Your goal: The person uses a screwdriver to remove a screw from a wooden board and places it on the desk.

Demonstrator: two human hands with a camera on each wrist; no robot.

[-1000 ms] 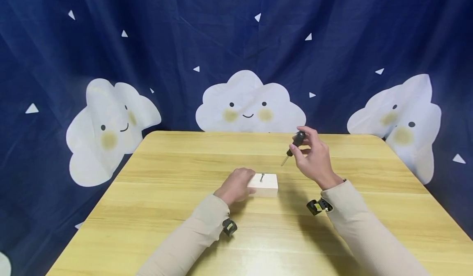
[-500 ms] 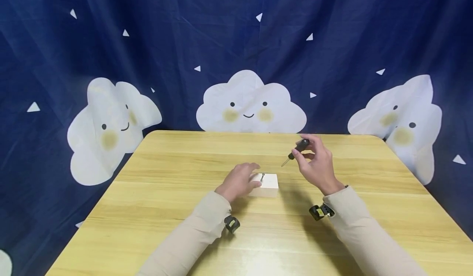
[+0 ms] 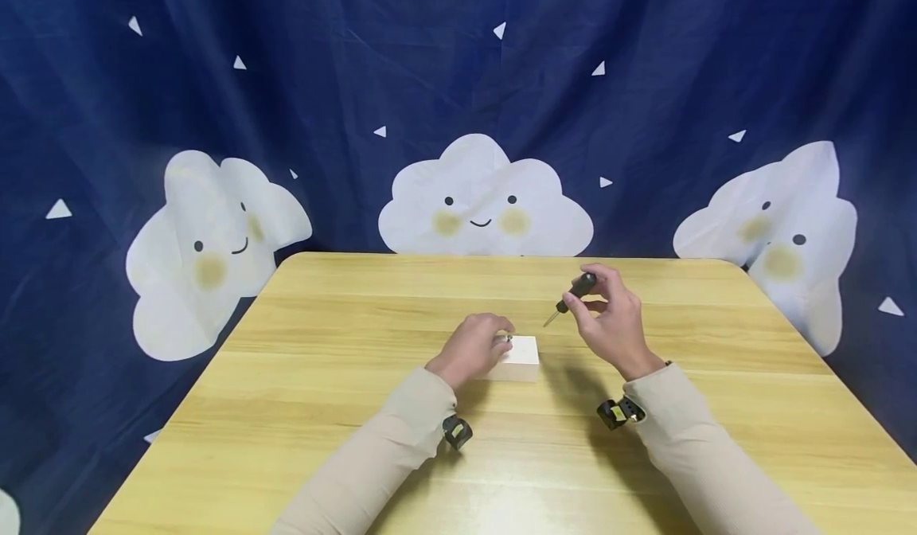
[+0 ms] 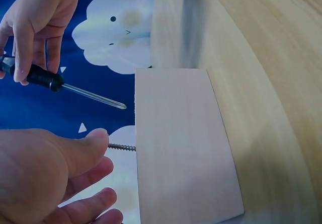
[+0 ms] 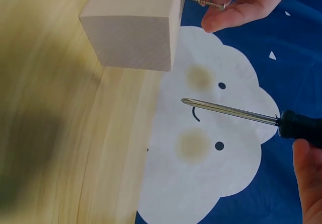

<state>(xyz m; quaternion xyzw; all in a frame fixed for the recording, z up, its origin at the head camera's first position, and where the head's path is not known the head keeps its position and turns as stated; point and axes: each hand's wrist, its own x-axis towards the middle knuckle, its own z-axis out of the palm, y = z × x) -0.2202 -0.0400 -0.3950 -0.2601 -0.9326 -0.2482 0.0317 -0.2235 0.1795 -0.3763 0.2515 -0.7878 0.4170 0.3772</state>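
A pale wooden block [image 3: 517, 370] lies on the table, with a metal screw [image 5: 204, 2] standing upright out of its top face. My left hand [image 3: 471, 348] is over the block's left part, thumb and index finger pinching the screw near its head. The threaded lower shank shows between fingertips and wood in the left wrist view. My right hand [image 3: 613, 324] holds a black-handled screwdriver [image 3: 577, 290] by thumb and fingers, up and to the right of the block. Its metal shaft [image 5: 229, 111] slants down toward the block, the tip apart from the screw.
The wood-grain table [image 3: 344, 320] extends around the block on all sides. Behind it hangs a dark blue curtain [image 3: 344, 81] with white clouds and triangles. Black wrist-worn devices sit near both sleeves, one at the left cuff [image 3: 457, 432].
My left hand let go of the block's left side and moved up to the screw, fingers closing on it. My right hand lowered slightly with the screwdriver, which tilts flatter than before.
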